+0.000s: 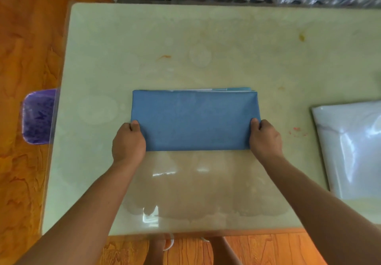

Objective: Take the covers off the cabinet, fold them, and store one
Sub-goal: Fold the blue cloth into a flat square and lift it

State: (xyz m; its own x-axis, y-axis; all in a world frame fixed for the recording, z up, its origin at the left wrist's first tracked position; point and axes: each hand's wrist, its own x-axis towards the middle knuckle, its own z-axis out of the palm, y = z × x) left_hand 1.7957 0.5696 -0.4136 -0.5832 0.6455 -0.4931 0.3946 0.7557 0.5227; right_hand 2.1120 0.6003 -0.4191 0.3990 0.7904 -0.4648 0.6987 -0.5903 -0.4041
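Both forearms are reaching over the glossy counter. I am pinching the folded blue cover at its near corners, left hand on the left end, right hand on the right. It is lying flat mid-counter, with a white sheet lying well apart on the right.

Left hand and right hand pinch the folded blue cover's ends, seemingly flat on the table.

1. Table: pale, glossy, marble-patterned top with faint orange stains.
2. Blue cover: folded into a rectangle, lying flat near the table's middle.
3. White glossy item: at the right edge, possibly a plastic-wrapped cushion.
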